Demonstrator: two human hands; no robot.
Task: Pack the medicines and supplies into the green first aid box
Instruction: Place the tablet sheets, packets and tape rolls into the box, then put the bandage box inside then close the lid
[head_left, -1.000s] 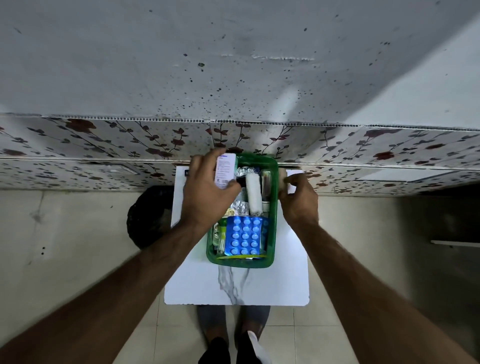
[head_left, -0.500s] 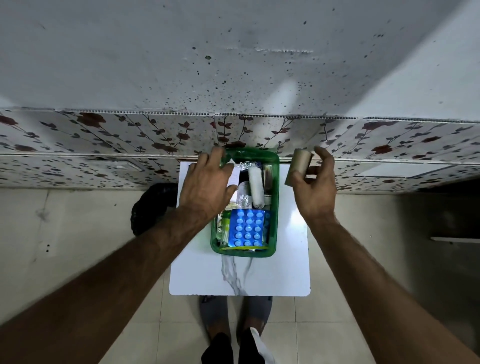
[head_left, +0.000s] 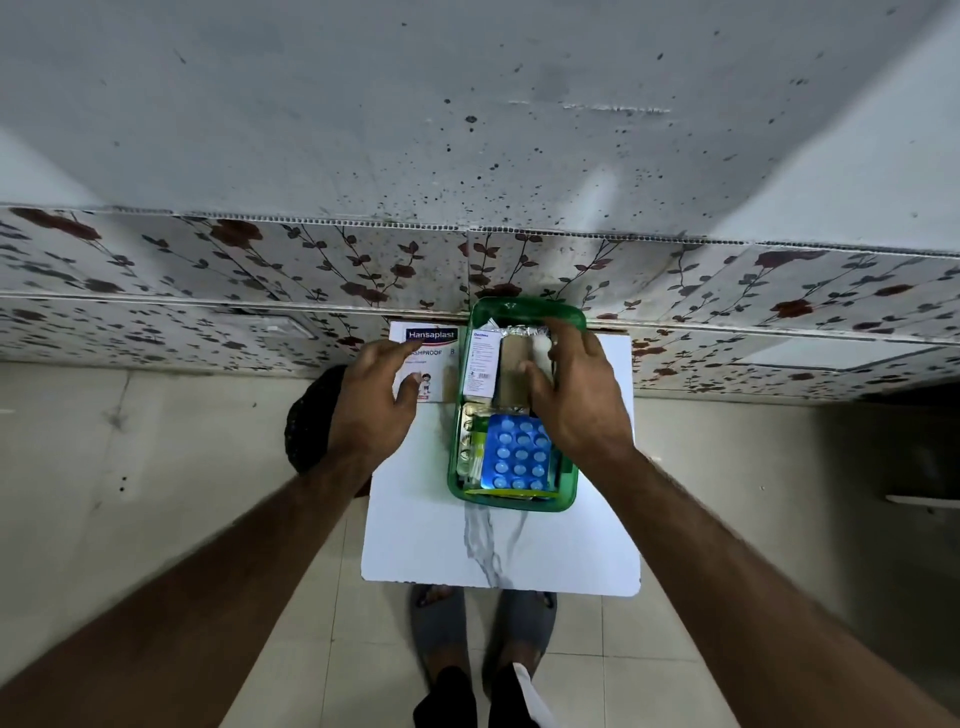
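The green first aid box (head_left: 569, 486) sits open on a small white marble-look table (head_left: 498, 556). Inside lie a blue blister pack (head_left: 517, 452), a white medicine carton (head_left: 480, 364), foil strips and a tan bandage roll (head_left: 514, 361). My right hand (head_left: 576, 395) is over the far half of the box, fingers on the tan roll. A white Hansaplast plaster box (head_left: 428, 353) lies on the table just left of the green box. My left hand (head_left: 376, 400) hovers over it with fingers spread, its fingertips touching the plaster box.
The table stands against a floral-patterned wall panel (head_left: 260, 270). A dark round object (head_left: 311, 415) sits on the floor to the left of the table, partly hidden by my left forearm. My feet in grey slippers (head_left: 483, 623) stand below the table's near edge.
My right hand carried the tan roll from beside the box into its far half. My left hand left the white carton in the box and moved left onto the Hansaplast box.
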